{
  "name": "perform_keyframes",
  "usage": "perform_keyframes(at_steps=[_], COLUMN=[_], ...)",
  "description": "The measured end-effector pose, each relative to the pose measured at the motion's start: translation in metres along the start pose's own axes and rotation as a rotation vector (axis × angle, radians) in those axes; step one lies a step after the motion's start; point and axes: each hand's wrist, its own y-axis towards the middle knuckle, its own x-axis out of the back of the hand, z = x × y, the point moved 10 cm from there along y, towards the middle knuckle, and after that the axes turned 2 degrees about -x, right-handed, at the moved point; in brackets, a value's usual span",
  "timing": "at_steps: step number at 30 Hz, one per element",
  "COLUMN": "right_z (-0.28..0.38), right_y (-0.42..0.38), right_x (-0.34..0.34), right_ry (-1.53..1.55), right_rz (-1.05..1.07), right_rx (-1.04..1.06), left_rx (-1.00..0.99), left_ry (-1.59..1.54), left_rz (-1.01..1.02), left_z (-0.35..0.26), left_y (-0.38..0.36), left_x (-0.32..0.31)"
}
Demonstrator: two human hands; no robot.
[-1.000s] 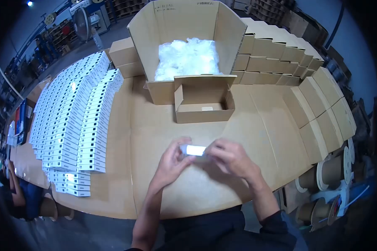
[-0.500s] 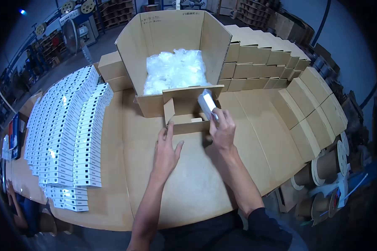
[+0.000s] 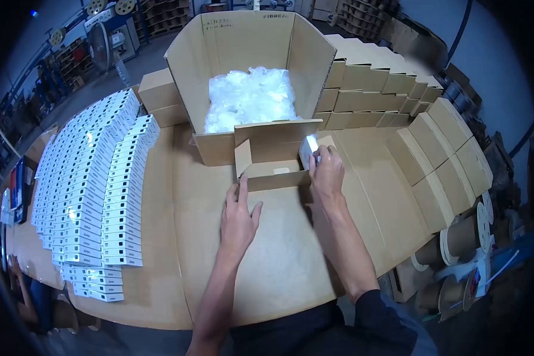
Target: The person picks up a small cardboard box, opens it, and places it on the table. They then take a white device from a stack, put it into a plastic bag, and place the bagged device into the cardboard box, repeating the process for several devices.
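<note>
In front of me an open cardboard box (image 3: pixel 279 181) lies with its flap raised at the back. My right hand (image 3: pixel 328 175) grips a small white packet (image 3: pixel 308 152) at the box's right end, partly down inside it; the fingers cover part of the packet. At the near left corner my left hand (image 3: pixel 240 219) touches the box's front edge with extended fingertips, and its thumb stands apart. Behind rises a big carton (image 3: pixel 243 41) holding a heap of clear plastic bags (image 3: pixel 250 95).
Rows of small white boxes (image 3: pixel 89 184) are stacked at the left. Cardboard boxes stand piled at the back right (image 3: pixel 362 83) and along the right (image 3: pixel 442 160). Spools (image 3: pixel 460 237) sit beyond the table's right edge. A person's hand (image 3: pixel 15 264) shows at the far left.
My right hand has moved right with the white packet, which now stands more upright at the box's right end. My left hand stays at the near left corner.
</note>
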Motion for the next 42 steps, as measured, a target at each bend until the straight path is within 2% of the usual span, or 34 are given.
perform_keyframes(at_steps=[5, 12, 14, 16, 19, 22, 26, 29, 32, 37, 42], right_z=[-0.008, -0.018, -0.001, 0.006, 0.071, 0.154, 0.248, 0.314, 0.363, 0.414, 0.423], right_y=[-0.006, -0.013, -0.012, -0.019, -0.027, -0.046, -0.085, -0.129, -0.166, -0.193, -0.201], right_x=[-0.009, -0.023, -0.014, -0.018, 0.003, -0.003, -0.046, -0.072, -0.088, -0.109, -0.124], right_ry=[0.004, -0.209, -0.297, -0.41, -0.104, 0.204, 0.501, 0.583, 0.612, 0.538, 0.471], right_rz=[-0.01, -0.002, 0.128, 0.015, -0.068, 0.042, 0.403, 0.633, 0.742, 0.817, 0.838], right_rx=[-0.02, -0.045, -0.086, 0.018, 0.098, 0.269, 0.439, 0.745, 0.898, 1.011, 1.047], left_rx=[-0.004, -0.004, 0.004, 0.021, 0.036, -0.089, -0.133, -0.046, 0.099, 0.227, 0.189], left_ry=[0.012, 0.063, 0.065, 0.053, 0.027, 0.091, 0.252, 0.379, 0.447, 0.513, 0.602], left_rz=[-0.002, -0.038, -0.02, 0.018, -0.004, -0.221, -0.389, -0.499, -0.552, -0.47, -0.458], left_z=[0.004, 0.01, 0.011, 0.01, 0.005, 0.018, 0.037, 0.061, 0.087, 0.123, 0.125], left_y=[0.0, -0.002, -0.001, -0.008, -0.027, -0.06, -0.117, -0.157, -0.184, -0.201, -0.208], left_x=[0.001, -0.004, -0.005, 0.0, 0.039, 0.099, 0.186, 0.232, 0.258, 0.263, 0.264])
